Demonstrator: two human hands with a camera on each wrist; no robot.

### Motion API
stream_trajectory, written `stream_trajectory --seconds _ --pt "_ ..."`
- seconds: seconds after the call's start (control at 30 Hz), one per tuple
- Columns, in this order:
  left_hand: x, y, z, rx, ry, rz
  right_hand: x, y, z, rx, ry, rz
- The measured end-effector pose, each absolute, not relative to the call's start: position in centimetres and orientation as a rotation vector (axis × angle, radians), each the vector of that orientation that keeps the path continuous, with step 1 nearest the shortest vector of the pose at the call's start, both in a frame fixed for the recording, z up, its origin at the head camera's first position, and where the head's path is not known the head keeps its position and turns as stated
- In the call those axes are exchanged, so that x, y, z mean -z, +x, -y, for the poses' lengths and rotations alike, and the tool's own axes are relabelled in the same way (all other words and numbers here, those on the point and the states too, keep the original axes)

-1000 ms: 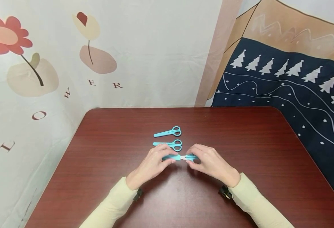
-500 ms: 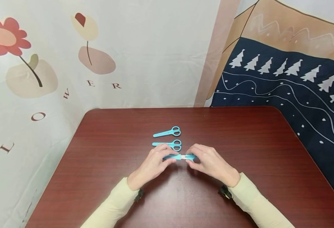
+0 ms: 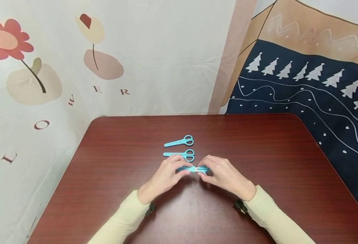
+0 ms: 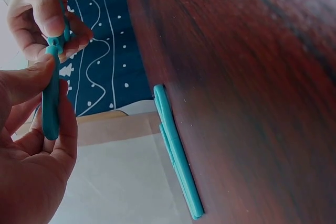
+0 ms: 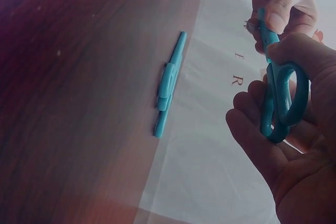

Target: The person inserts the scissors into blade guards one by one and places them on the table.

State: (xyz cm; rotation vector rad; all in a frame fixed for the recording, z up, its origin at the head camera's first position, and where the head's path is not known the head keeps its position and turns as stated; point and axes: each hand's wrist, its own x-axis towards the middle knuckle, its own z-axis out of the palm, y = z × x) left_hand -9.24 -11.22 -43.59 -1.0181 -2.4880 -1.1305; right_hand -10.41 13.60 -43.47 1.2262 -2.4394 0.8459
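Thumb and fingers of my left hand (image 3: pixel 163 174) pinch a light blue scissors sheath (image 4: pixel 51 98). My right hand (image 3: pixel 224 174) grips a pair of blue scissors (image 5: pixel 296 95) by the finger loops. The blades sit mostly inside the sheath, and only a short strip of pale blade (image 3: pixel 196 169) shows between sheath and handles in the head view. Both hands hold this pair above the table, as the wrist views show. Just beyond the left fingers lies a second pair of sheathed blue scissors (image 3: pixel 188 156), partly overlapped by them in the head view.
A third pair of blue scissors (image 3: pixel 175 143), also sheathed, lies farther back on the reddish-brown table (image 3: pixel 130 135). Behind the table hang a pale flower-print cloth (image 3: pixel 166 67) and a dark blue cloth with white trees (image 3: pixel 288 91).
The gap between sheath and handles has narrowed, so less blade shows. My left hand has shifted slightly right and my right hand slightly left. The two scissors on the table stay put.
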Motion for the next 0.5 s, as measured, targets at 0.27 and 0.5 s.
stream_trajectory --seconds 0.27,0.5 --pt "43.43 -9.2 11.09 1.113 -1.01 2.506 43.47 -10.41 -13.58 -0.85 1.227 2.433" --pt "43.44 -9.21 10.97 1.113 -1.028 2.475 43.58 -10.43 -13.58 -0.859 1.242 2.411"
